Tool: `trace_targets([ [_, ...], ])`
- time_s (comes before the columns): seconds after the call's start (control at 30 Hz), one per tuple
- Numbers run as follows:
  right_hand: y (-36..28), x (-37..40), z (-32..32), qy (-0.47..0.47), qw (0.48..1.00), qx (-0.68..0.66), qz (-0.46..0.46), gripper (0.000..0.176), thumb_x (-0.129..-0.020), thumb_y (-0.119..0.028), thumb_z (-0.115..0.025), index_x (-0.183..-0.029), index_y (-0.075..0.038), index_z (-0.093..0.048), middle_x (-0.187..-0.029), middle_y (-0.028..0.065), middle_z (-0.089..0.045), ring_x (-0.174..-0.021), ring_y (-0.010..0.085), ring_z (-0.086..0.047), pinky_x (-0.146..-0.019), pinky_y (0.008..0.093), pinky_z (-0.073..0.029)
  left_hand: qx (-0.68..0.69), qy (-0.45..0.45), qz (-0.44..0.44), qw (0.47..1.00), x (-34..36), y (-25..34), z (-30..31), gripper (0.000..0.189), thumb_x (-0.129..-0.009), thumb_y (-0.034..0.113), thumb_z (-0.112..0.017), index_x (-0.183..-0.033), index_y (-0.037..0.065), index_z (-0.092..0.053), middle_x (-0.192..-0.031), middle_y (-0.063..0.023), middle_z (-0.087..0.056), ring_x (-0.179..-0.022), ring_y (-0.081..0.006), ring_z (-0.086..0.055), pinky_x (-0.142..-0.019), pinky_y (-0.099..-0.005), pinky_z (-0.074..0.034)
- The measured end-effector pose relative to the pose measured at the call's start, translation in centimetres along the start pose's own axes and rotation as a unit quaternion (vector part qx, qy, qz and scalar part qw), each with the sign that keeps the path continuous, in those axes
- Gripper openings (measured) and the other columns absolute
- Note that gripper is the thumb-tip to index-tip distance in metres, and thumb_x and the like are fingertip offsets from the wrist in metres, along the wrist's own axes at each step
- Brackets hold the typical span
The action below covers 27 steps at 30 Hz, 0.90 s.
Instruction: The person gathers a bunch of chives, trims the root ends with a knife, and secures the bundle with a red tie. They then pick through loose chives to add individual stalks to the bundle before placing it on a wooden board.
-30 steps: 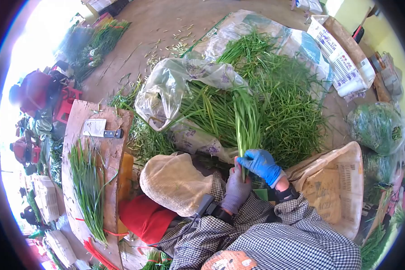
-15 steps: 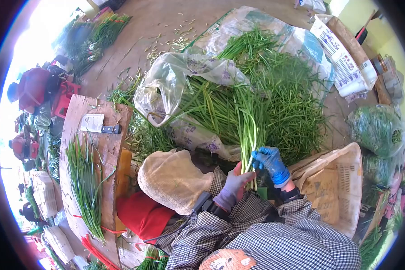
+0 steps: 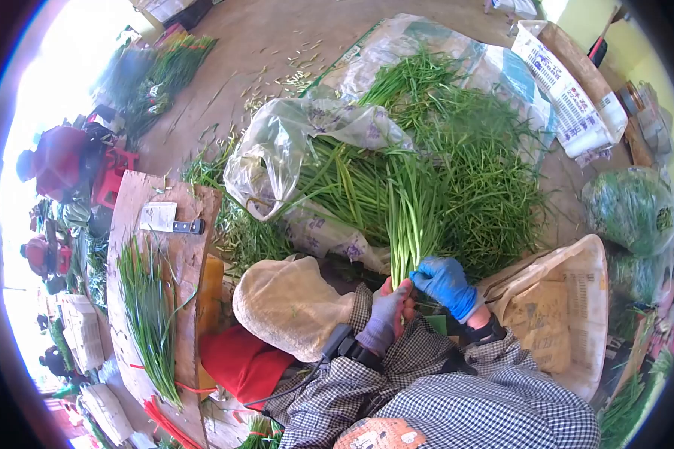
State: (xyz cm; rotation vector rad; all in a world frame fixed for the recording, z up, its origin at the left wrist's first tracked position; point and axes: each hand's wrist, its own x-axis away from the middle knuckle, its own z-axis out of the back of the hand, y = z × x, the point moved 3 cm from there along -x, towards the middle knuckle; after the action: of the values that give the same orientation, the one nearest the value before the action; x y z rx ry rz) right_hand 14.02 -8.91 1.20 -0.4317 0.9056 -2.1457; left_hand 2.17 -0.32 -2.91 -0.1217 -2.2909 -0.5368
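Note:
My left hand (image 3: 388, 314), in a pale purple glove with the fingertips showing, is closed round the lower stems of a bunch of garlic chives (image 3: 406, 243). The pale stems fan upward and away from me, their green leaves lying toward the heap. On the right of the stem bases, my right hand (image 3: 449, 288) in a blue glove is pinched against the chives; the exact strands between its fingers are hidden. Just beyond both hands, an open clear plastic bag (image 3: 258, 168) holds more chives (image 3: 344, 191). Loose chives (image 3: 490, 179) are heaped beside it.
On the left, a wooden board (image 3: 131, 322) carries a cleaver (image 3: 174, 218) and a pile of chives (image 3: 146, 314). Red ties (image 3: 168, 423) lie at its near end. A crate (image 3: 588, 314) stands at my right, a white basket (image 3: 562, 97) farther back. Another person (image 3: 58, 161) is at far left.
The bunch now stands fuller and more evenly together in my left hand. My right hand has moved slightly left and down along the stems, toward their bases.

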Motion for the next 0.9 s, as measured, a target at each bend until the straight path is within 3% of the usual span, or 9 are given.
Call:
trace_targets([
  [0.13,0.9,-0.2,0.9,-0.03,1.0,-0.006,0.008,0.019,-0.08,-0.02,-0.068,-0.071,-0.004,-0.062,-0.064,0.0159,-0.058,-0.057,0.0333,-0.06,-0.053,0.0409,-0.046,-0.086,0.038,-0.016,0.995,0.8,0.6,-1.0,0.027,-0.095,0.019,-0.063,-0.118,0.01,-0.053,-0.074,0.0019,-0.052,-0.051,-0.0054,-0.041,-0.039,-0.0214,-0.03],
  [0.23,0.8,-0.6,2.0,-0.12,0.968,-0.19,-0.114,0.022,-0.082,-0.021,-0.069,-0.07,-0.003,-0.062,-0.062,0.0114,-0.063,-0.05,0.0214,-0.06,-0.049,0.0336,-0.046,-0.1,0.025,-0.054,0.993,1.2,0.7,-0.5,0.033,-0.094,0.021,-0.064,-0.123,0.011,-0.051,-0.075,0.0019,-0.051,-0.05,-0.005,-0.04,-0.039,-0.0211,-0.03],
  [0.33,0.1,-1.2,7.2,0.004,0.904,-0.377,-0.203,0.026,-0.087,-0.02,-0.07,-0.068,-0.004,-0.063,-0.068,0.0063,-0.068,-0.051,0.01,-0.059,-0.047,0.0233,-0.045,-0.132,0.006,-0.135,0.982,2.2,1.1,-0.4,0.042,-0.094,0.023,-0.064,-0.131,0.011,-0.047,-0.077,0.0014,-0.052,-0.049,-0.0047,-0.038,-0.04,-0.0206,-0.031],
  [0.43,4.7,-0.5,10.1,0.071,0.914,-0.361,-0.174,0.023,-0.089,-0.018,-0.07,-0.073,-0.003,-0.065,-0.069,0.0059,-0.069,-0.051,0.0098,-0.059,-0.048,0.0234,-0.046,-0.174,-0.017,-0.185,0.967,4.3,2.6,-1.4,0.055,-0.095,0.022,-0.063,-0.143,0.008,-0.038,-0.088,-0.0003,-0.058,-0.061,-0.0044,-0.048,-0.051,-0.0195,-0.041],
  [0.53,6.7,0.2,11.1,0.01,0.977,-0.097,-0.192,0.021,-0.088,-0.021,-0.07,-0.079,-0.002,-0.069,-0.067,0.0059,-0.068,-0.052,0.0106,-0.06,-0.051,0.0273,-0.047,-0.407,-0.018,-0.375,0.833,9.5,6.7,-4.2,0.059,-0.097,0.023,-0.06,-0.146,0.0,-0.035,-0.113,-0.0012,-0.06,-0.095,-0.0072,-0.055,-0.082,-0.0208,-0.045],
  [0.7,6.1,0.0,10.8,0.073,0.979,-0.099,-0.162,0.022,-0.087,-0.024,-0.07,-0.077,-0.004,-0.07,-0.062,0.0059,-0.064,-0.051,0.0122,-0.06,-0.051,0.0289,-0.047,-0.305,0.023,-0.143,0.941,14.6,11.8,1.1,0.059,-0.095,0.009,-0.06,-0.147,-0.001,-0.033,-0.121,-0.0031,-0.058,-0.1,-0.0085,-0.055,-0.086,-0.0216,-0.045],
  [0.77,5.1,0.0,10.6,0.057,0.985,-0.074,-0.144,0.022,-0.087,-0.024,-0.07,-0.077,-0.004,-0.07,-0.06,0.0058,-0.063,-0.05,0.0131,-0.06,-0.051,0.0294,-0.047,-0.35,0.086,-0.207,0.909,17.8,13.3,3.0,0.057,-0.095,0.005,-0.058,-0.147,0.0,-0.035,-0.12,-0.0018,-0.058,-0.093,-0.0066,-0.054,-0.079,-0.0197,-0.046],
  [0.8,4.5,-0.4,10.8,0.046,0.984,-0.078,-0.15,0.023,-0.087,-0.024,-0.069,-0.076,-0.004,-0.069,-0.059,0.0062,-0.062,-0.05,0.0139,-0.06,-0.051,0.0297,-0.047,-0.422,0.154,-0.221,0.866,19.4,14.0,4.1,0.053,-0.093,0.005,-0.054,-0.144,0.004,-0.042,-0.09,0.0009,-0.06,-0.06,-0.0018,-0.047,-0.052,-0.0176,-0.038],
  [0.9,2.3,-2.0,10.6,0.029,0.987,-0.091,-0.13,0.025,-0.088,-0.025,-0.069,-0.075,-0.003,-0.067,-0.058,0.007,-0.061,-0.05,0.0151,-0.06,-0.051,0.03,-0.047,-0.4,0.199,-0.199,0.872,23.4,15.0,5.9,0.056,-0.092,0.009,-0.056,-0.146,0.01,-0.039,-0.078,0.0004,-0.056,-0.05,-0.0021,-0.04,-0.043,-0.0186,-0.034],
])
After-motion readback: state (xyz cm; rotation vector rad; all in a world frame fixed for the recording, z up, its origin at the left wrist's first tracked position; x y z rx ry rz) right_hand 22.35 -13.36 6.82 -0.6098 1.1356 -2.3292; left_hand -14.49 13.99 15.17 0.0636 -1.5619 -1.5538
